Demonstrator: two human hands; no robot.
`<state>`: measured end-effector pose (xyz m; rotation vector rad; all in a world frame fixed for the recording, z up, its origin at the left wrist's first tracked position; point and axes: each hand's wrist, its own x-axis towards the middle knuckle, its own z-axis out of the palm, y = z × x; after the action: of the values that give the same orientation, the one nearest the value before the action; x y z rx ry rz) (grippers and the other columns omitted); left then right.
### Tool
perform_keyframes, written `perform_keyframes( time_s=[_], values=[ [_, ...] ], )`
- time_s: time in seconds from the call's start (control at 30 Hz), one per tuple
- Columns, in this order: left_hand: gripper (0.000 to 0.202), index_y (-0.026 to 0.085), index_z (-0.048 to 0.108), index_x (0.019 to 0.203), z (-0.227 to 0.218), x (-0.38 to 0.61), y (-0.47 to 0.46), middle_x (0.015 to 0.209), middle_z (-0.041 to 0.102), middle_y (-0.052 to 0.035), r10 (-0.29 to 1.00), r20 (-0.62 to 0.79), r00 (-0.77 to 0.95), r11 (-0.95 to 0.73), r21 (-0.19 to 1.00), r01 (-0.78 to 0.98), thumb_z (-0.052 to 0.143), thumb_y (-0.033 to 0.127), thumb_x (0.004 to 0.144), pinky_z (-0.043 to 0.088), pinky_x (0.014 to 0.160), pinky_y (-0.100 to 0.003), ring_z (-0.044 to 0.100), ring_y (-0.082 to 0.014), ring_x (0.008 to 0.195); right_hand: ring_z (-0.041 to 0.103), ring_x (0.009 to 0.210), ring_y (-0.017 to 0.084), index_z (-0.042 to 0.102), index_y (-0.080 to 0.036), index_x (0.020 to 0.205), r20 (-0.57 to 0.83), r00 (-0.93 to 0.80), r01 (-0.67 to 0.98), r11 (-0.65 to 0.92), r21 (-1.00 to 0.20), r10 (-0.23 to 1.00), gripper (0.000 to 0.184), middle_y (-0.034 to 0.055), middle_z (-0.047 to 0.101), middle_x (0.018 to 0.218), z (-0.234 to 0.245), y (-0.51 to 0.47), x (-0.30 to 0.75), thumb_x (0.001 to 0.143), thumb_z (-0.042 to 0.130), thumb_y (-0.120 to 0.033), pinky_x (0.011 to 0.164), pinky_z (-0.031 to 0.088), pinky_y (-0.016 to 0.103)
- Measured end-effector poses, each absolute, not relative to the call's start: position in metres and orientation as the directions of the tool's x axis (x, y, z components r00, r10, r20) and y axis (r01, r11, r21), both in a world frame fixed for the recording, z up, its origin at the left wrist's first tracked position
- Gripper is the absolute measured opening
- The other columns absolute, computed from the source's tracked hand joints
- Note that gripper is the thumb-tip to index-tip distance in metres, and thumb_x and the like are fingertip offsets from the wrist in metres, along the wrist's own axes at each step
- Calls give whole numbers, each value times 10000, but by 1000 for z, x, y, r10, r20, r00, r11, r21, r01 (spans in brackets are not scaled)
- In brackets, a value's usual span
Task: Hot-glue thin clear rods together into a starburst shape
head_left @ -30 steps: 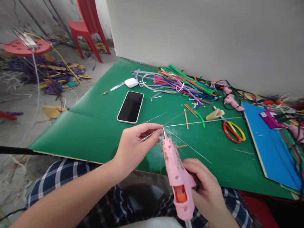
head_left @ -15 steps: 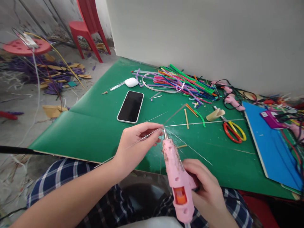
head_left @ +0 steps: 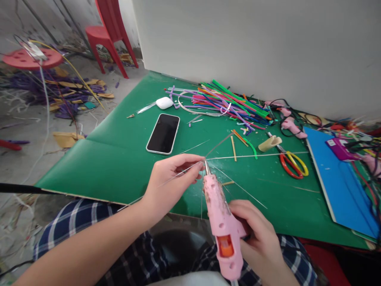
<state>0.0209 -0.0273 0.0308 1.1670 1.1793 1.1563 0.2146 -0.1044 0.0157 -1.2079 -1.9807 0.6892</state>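
Wires (head_left: 238, 157): thin, silvery, fanned above green counter (head_left: 119, 159), pinched in your left hand (head_left: 169, 180) grip. Right hand (head_left: 256, 234) grip wraps pink glue gun (head_left: 222, 226), nozzle at junction. White wall (head_left: 253, 47), littered floor (head_left: 29, 159).

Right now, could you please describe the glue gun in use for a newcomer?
At the near edge of the green mat, the right hand grips a pink glue gun. Unlike the pink guns lying by the wall, its nozzle meets thin wires in the left hand.
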Motion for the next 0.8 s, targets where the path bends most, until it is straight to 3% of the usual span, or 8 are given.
perform_keyframes(
  time_s=[0.8],
  values=[
    [112,218,687,819,30,22,-26,725,698,5,998,-51,47,53,998,-32,631,249,726,545,548,-192,635,-115,594,590,804,174,516,-240,1039,273,-315,542,408,-734,909,345,43,597,913,17,-105,217,725,547,-102,655,487,253]
  ],
)
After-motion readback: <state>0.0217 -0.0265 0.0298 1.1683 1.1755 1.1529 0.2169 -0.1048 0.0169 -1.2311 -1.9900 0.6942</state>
